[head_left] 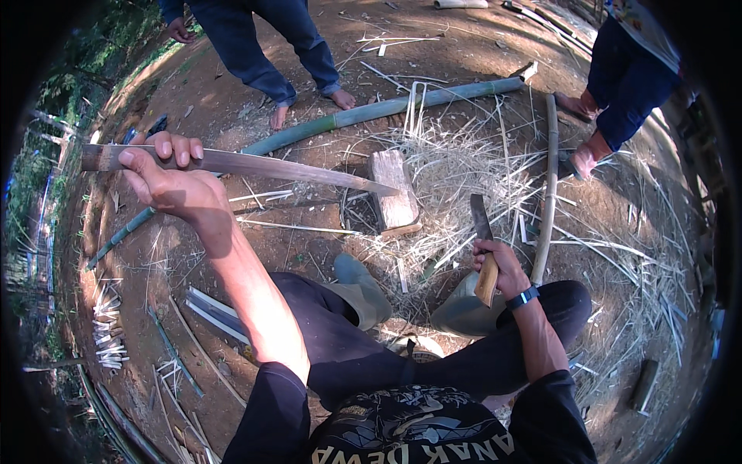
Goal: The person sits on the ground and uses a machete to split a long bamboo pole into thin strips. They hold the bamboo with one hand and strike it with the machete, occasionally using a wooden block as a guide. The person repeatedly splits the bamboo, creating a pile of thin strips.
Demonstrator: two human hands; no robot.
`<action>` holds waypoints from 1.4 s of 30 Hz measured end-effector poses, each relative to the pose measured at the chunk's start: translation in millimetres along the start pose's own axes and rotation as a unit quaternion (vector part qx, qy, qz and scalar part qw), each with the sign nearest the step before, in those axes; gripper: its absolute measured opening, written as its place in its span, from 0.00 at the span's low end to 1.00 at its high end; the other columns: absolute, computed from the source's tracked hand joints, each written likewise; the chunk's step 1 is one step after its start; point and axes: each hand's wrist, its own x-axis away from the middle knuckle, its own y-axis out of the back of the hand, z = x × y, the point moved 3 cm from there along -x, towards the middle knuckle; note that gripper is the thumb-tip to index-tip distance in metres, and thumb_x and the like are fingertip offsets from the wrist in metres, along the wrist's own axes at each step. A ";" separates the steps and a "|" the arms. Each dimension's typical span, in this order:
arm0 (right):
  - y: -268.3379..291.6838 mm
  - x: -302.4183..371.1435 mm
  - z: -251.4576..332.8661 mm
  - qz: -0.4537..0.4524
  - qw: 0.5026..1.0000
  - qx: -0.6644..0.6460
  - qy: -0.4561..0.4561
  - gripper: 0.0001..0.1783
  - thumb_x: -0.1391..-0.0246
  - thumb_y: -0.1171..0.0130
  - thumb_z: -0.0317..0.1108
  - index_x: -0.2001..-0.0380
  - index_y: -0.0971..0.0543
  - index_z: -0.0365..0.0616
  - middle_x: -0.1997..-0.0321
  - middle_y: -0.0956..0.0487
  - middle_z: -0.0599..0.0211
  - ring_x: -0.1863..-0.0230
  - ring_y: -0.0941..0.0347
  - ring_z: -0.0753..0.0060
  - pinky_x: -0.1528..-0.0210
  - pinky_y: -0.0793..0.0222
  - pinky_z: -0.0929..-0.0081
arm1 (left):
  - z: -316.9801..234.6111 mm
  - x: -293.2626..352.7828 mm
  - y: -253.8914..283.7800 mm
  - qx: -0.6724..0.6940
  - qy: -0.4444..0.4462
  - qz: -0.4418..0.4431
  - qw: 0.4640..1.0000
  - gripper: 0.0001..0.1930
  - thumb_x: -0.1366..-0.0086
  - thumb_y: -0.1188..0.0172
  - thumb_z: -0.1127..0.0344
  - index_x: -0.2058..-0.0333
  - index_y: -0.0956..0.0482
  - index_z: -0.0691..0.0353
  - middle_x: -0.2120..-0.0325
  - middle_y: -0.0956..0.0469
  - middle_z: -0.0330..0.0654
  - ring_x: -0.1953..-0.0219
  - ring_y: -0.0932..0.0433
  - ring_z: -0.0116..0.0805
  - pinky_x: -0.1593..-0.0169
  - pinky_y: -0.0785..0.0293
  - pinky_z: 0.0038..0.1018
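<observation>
Left of middle, the left hand (pixel 182 190) grips a strip (pixel 290 168); right of middle, the right hand (pixel 506 265) grips a knife (pixel 481 218). The strip seems light and stiff; hold its wide end.

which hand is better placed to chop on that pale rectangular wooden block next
Probably the right hand: it grips a short knife with a dark blade and yellowish wooden handle, nearer the block. The left hand is farther off, occupied with a long, brown, tapering piece.
</observation>
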 end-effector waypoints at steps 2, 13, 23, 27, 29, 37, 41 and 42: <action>-0.9 1.6 0.7 -0.008 1.000 0.009 0.001 0.05 0.45 0.46 0.30 0.69 0.28 0.40 0.76 0.30 0.71 0.81 0.37 0.83 0.79 0.35 0.81 | -0.4 -0.4 0.1 -0.003 -0.004 0.000 1.000 0.20 0.32 0.53 0.46 0.62 0.38 0.60 0.79 0.40 0.35 0.82 0.41 0.23 0.76 0.41 0.23; -1.7 3.9 3.3 0.001 1.000 -0.002 0.005 0.05 0.45 0.47 0.27 0.69 0.30 0.36 0.75 0.31 0.66 0.79 0.35 0.78 0.79 0.33 0.77 | 0.2 -0.4 0.0 0.000 -0.004 0.000 1.000 0.21 0.33 0.51 0.46 0.61 0.38 0.61 0.79 0.40 0.35 0.82 0.41 0.23 0.77 0.41 0.23; 2.3 -0.8 0.9 0.012 1.000 -0.013 -0.005 0.05 0.46 0.46 0.28 0.69 0.31 0.38 0.75 0.31 0.67 0.79 0.35 0.78 0.78 0.33 0.77 | 1.1 -1.1 1.7 0.005 -0.006 0.008 1.000 0.21 0.33 0.52 0.46 0.61 0.38 0.61 0.80 0.40 0.35 0.83 0.41 0.22 0.78 0.41 0.22; 1.1 -0.8 0.3 0.014 1.000 -0.020 -0.005 0.06 0.46 0.46 0.27 0.69 0.32 0.38 0.75 0.31 0.67 0.79 0.36 0.78 0.78 0.33 0.76 | 0.8 -1.2 1.7 0.002 -0.004 0.002 1.000 0.21 0.32 0.52 0.46 0.61 0.38 0.61 0.80 0.40 0.35 0.83 0.41 0.22 0.78 0.41 0.22; 0.4 -0.2 0.4 0.013 1.000 -0.019 -0.003 0.05 0.46 0.46 0.27 0.69 0.32 0.38 0.76 0.32 0.67 0.79 0.36 0.78 0.78 0.33 0.77 | 0.9 -1.3 2.0 0.004 -0.002 0.002 1.000 0.21 0.32 0.53 0.47 0.61 0.38 0.61 0.80 0.40 0.35 0.83 0.41 0.22 0.78 0.41 0.23; -1.3 1.7 1.1 0.013 1.000 -0.009 0.000 0.05 0.46 0.47 0.28 0.70 0.31 0.38 0.76 0.32 0.68 0.79 0.36 0.78 0.78 0.33 0.77 | 1.5 -2.4 3.3 0.008 -0.003 0.003 1.000 0.22 0.33 0.52 0.46 0.60 0.38 0.62 0.80 0.40 0.35 0.83 0.41 0.22 0.78 0.41 0.23; -0.1 0.2 0.7 0.008 1.000 -0.003 -0.001 0.05 0.46 0.47 0.27 0.70 0.31 0.38 0.76 0.31 0.67 0.79 0.36 0.78 0.78 0.33 0.77 | 2.0 -2.6 3.6 0.006 -0.004 0.000 1.000 0.22 0.33 0.52 0.45 0.60 0.38 0.62 0.80 0.40 0.35 0.83 0.41 0.22 0.78 0.41 0.22; 0.2 0.2 0.6 0.006 1.000 -0.003 -0.002 0.05 0.46 0.47 0.27 0.70 0.31 0.38 0.76 0.31 0.67 0.79 0.36 0.78 0.78 0.33 0.77 | 1.9 -2.3 3.3 0.007 -0.003 0.000 1.000 0.22 0.33 0.52 0.46 0.60 0.38 0.62 0.80 0.40 0.35 0.83 0.41 0.22 0.78 0.41 0.22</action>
